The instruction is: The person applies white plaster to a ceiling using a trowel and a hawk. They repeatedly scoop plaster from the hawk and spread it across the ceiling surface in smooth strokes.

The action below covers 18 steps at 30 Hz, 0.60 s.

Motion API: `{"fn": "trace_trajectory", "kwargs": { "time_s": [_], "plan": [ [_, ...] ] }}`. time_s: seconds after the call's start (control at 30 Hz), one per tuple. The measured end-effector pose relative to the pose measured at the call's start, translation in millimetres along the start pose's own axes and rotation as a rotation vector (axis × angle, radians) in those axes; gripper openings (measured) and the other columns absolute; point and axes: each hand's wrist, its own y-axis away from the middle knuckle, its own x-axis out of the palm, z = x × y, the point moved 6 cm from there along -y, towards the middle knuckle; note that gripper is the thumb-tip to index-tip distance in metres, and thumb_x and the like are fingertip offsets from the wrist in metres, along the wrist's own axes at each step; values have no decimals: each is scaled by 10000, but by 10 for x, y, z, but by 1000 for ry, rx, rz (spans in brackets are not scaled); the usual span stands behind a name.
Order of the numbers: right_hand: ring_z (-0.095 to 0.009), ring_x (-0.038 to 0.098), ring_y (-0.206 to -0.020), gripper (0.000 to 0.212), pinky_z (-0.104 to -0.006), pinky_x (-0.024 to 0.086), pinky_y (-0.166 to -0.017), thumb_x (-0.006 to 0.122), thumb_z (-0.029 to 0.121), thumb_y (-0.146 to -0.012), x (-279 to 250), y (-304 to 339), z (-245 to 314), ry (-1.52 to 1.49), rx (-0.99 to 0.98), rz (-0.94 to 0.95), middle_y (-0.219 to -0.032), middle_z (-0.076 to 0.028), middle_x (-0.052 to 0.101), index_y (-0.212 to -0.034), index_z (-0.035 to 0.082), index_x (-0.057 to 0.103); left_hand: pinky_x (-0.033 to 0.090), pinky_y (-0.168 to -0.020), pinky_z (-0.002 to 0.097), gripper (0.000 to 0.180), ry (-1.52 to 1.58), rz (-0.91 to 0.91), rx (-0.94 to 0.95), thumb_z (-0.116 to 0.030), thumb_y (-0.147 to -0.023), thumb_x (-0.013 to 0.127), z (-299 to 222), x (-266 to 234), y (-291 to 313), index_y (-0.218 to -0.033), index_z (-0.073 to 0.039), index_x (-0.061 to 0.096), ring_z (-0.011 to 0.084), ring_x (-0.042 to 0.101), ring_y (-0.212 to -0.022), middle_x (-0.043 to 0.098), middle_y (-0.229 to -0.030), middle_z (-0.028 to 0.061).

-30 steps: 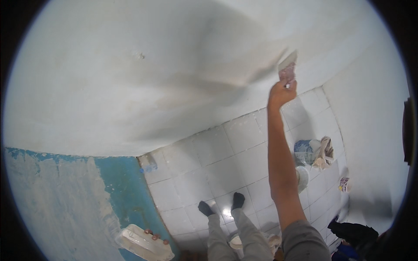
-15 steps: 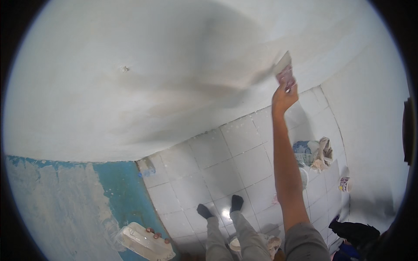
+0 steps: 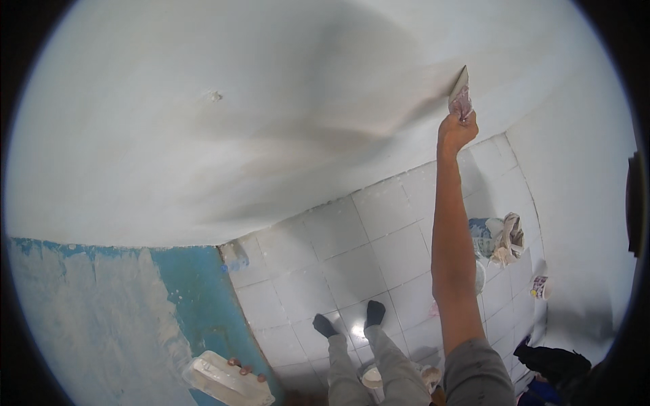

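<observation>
This is a bare indoor room under wall work, though whether it belongs to a home or another building cannot be told; a large white wall carries faint, uneven patches, and a blue wall to the left is partly covered with rough, pale smears; pale square tiles line the floor, meeting the white wall along a dark seam; a broad scraper and a white tray holding pale paste point to plastering or filling; a crumpled bag and a small printed tub stand on the tiles near the right-hand wall.
</observation>
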Motion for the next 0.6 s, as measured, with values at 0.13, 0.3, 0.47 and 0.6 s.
{"fn": "trace_trajectory", "kwargs": {
  "time_s": [0.13, 0.3, 0.47, 0.6],
  "plan": [
    [-349, 667, -914, 260, -403, 509, -810, 609, 30, -859, 2, 237, 59, 134, -130, 57, -988, -214, 689, -1103, -41, 661, 372, -938, 579, 566, 39, -21, -14, -519, -929, 470, -21, 99, -2, -1289, -82, 476, 336, 528, -1117, 543, -1241, 130],
    [-339, 665, -947, 249, -386, 509, -855, 591, 15, -864, 133, 930, 329, -72, -89, 198, -1026, -201, 684, -1098, -22, 666, 365, -948, 578, 558, 69, 2, -39, -514, -932, 466, -9, 70, -16, -1290, -86, 477, 340, 526, -1118, 545, -1236, 132],
    [-318, 667, -954, 213, -367, 510, -850, 587, 20, -883, 127, 1298, 439, -178, -175, 293, -1031, -175, 688, -1076, -8, 672, 358, -958, 577, 550, 83, 16, -80, -509, -934, 461, 42, 69, -79, -1290, -90, 479, 344, 524, -1119, 548, -1231, 135],
    [-318, 672, -933, 201, -364, 511, -834, 590, 31, -890, 59, 1054, 221, -191, -107, 277, -994, -174, 691, -1068, -10, 673, 352, -966, 576, 544, 85, 29, -126, -505, -936, 457, 88, 55, -116, -1291, -93, 480, 347, 522, -1119, 549, -1227, 136]
  ]
}}
